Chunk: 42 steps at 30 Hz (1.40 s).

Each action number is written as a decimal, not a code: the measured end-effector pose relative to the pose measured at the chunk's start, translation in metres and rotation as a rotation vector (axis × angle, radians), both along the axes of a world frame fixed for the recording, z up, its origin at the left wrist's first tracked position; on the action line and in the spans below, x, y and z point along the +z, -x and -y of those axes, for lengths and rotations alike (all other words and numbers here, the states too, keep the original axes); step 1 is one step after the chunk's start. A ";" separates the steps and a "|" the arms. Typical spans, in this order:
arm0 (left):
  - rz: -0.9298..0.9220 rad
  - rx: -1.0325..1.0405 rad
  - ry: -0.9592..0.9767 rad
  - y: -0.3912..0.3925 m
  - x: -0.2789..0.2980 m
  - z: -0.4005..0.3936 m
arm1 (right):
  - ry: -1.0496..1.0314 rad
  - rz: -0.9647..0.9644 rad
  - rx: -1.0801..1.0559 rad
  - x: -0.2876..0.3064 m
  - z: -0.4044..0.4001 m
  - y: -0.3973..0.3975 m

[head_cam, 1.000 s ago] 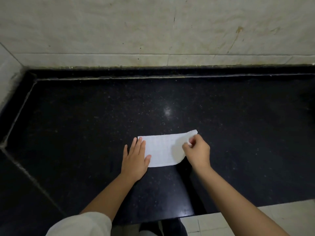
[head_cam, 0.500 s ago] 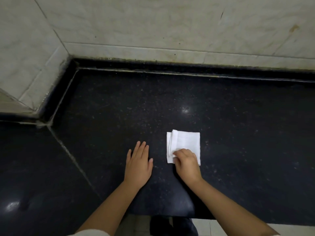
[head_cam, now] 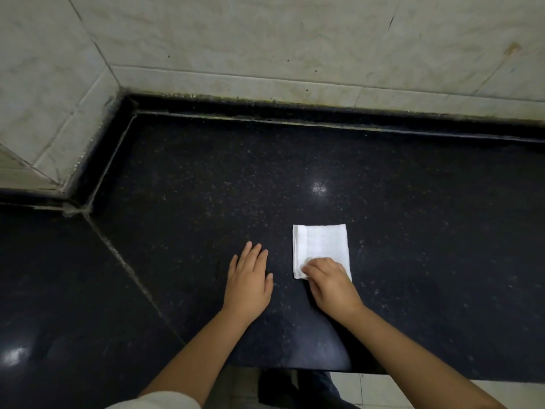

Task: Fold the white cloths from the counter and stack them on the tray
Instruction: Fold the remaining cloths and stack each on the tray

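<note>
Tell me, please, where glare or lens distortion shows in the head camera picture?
In the head view, glare spots sit on the black counter beyond the folded white cloth and near the lower left corner; the wide-angle lens bends the wall's tile lines; the scene is dim yet sharp.

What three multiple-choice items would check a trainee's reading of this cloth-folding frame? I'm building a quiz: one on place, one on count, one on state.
1. Where does the left hand rest?
A. on the bare counter, left of the cloth
B. on the cloth
C. on the wall

2. How many white cloths show?
A. one
B. two
C. three

3. What state is the cloth in?
A. spread open
B. folded into a small rectangle
C. crumpled

Answers:
1 A: its palm lies flat on the black counter, apart from the cloth.
2 A: only one cloth is visible.
3 B: layered edges show at its left side, with the right hand on its near corner.
</note>
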<state>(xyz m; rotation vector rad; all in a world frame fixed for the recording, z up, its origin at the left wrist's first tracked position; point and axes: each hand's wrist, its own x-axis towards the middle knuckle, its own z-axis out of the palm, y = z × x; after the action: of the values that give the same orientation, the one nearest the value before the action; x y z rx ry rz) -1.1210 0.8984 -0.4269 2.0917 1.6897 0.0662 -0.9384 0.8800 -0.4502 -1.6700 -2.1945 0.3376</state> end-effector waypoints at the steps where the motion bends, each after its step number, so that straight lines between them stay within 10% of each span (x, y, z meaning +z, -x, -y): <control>1: 0.008 -0.012 -0.008 -0.001 -0.001 0.000 | 0.016 0.018 0.034 0.002 0.001 -0.001; 12: 0.204 -0.402 -0.343 -0.038 -0.025 0.001 | -0.021 0.243 -0.174 0.003 0.025 -0.046; 25: 0.041 -0.527 -0.605 -0.094 0.000 -0.006 | 0.192 -0.155 -0.247 0.069 0.016 -0.091; 30: 0.094 -0.634 -0.755 -0.172 0.044 0.010 | 0.160 -0.280 -0.325 0.102 0.058 -0.171; 42: -0.315 -0.971 -0.798 -0.461 0.189 0.129 | -0.114 0.156 -0.469 0.222 0.228 -0.442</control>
<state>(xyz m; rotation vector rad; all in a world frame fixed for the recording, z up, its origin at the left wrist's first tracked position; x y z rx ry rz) -0.6601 0.7694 -0.2378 3.4534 0.6031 0.1226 -0.4963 0.6521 -0.2281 -2.1288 -1.8000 -0.0441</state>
